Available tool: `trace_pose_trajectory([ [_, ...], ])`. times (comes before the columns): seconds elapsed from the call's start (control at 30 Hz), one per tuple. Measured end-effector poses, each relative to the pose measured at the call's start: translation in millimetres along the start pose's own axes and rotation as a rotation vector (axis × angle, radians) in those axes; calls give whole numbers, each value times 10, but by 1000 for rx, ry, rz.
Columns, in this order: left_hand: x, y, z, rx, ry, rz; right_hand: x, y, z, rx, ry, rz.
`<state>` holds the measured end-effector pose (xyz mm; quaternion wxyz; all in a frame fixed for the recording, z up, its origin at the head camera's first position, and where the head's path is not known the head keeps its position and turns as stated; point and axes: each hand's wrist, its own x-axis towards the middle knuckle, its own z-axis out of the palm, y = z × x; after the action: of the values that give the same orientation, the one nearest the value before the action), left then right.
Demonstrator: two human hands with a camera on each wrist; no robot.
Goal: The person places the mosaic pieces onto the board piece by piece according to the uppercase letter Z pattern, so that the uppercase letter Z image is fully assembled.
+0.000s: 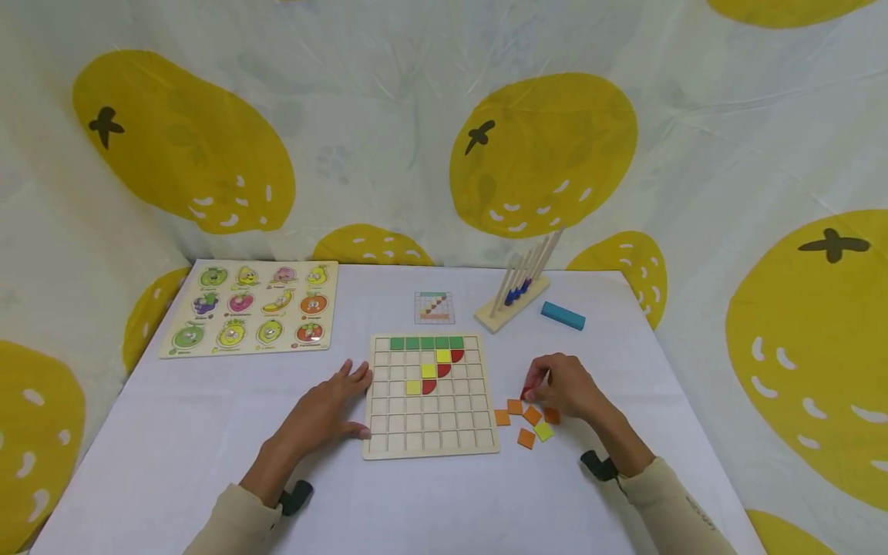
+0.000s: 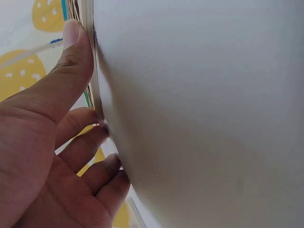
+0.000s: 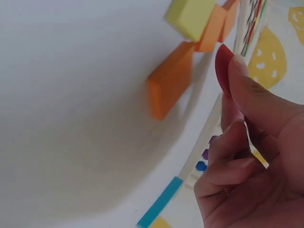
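Observation:
My left hand [image 1: 322,412] rests against the left edge of a wooden grid board [image 1: 432,424], its thumb and fingers spread along that side. In the left wrist view, the thumb [image 2: 71,59] touches the board's edge. On the grid are a row of green tiles [image 1: 426,344] and a diagonal of yellow squares [image 1: 428,371] and red quarter-round tiles [image 1: 444,371]. To the right of the board, my right hand [image 1: 569,385] pinches another red quarter-round tile [image 3: 223,66] between thumb and finger. Below it lie several loose orange tiles [image 1: 526,438] and a yellow tile [image 1: 544,431].
Behind the board lies a small pattern card [image 1: 434,307]. A wooden peg stand [image 1: 512,304] with blue beads and a teal block [image 1: 563,315] are at the back right. A fruit puzzle board [image 1: 251,308] lies at the back left.

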<state>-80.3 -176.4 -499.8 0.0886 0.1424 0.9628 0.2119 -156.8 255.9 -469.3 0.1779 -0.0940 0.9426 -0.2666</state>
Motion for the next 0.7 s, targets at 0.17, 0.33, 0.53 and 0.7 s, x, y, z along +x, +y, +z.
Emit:
trace_pose_trajectory([
  [0.17, 2, 3, 3, 8, -2, 5, 20, -120, 14, -6, 55, -96],
  [0.33, 7, -4, 9, 14, -3, 8, 56, -322, 89, 22, 47, -130],
  [0.53, 16, -3, 7, 13, -5, 11, 83, -594, 206, 34, 43, -167],
  [0.7, 19, -1, 4, 20, -10, 6, 108, -830, 312, 44, 43, -188],
])
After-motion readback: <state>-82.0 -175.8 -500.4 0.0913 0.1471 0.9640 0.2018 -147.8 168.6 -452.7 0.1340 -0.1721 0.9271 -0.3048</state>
